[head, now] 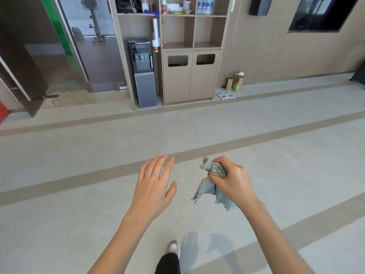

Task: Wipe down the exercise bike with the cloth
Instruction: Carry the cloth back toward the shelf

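My right hand grips a crumpled grey-blue cloth, and part of the cloth hangs below my fist. My left hand is held out flat beside it with straight, spread fingers and holds nothing. Both hands hover over the pale floor. An exercise bike shows far off at the top left, seen through the glass beside the doorway.
A tall shelf unit with cabinet doors stands against the far wall, with a dark water dispenser in its left bay. Paper bags and a white scale lie on the floor to its right. A dark door stands open at the left.
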{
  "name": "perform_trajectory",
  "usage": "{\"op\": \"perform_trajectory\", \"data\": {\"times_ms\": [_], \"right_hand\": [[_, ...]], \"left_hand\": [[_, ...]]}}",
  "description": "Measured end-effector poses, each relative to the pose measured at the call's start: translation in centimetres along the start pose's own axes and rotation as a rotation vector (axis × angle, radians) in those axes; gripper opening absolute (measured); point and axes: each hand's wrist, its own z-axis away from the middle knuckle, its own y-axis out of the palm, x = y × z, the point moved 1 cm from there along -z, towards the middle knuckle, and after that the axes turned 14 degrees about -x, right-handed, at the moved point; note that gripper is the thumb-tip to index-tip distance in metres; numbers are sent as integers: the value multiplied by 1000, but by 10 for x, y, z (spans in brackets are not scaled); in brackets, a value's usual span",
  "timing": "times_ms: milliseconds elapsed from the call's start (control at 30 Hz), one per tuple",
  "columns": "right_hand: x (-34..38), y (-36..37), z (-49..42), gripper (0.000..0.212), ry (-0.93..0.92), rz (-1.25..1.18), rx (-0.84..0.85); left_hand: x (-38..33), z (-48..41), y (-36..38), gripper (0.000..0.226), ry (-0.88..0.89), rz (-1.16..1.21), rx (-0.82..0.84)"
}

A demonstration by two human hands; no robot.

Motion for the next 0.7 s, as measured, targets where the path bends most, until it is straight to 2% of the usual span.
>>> {"op": "perform_trajectory", "data": {"times_ms": [333,700], "right_hand": [[-67,110,-248,19,8,18,-58],[-169,206,-500,19,21,31,-124]], "left_hand": [[88,-228,166,55,27,24,5],[148,-459,345,55,82,23,6]]}}
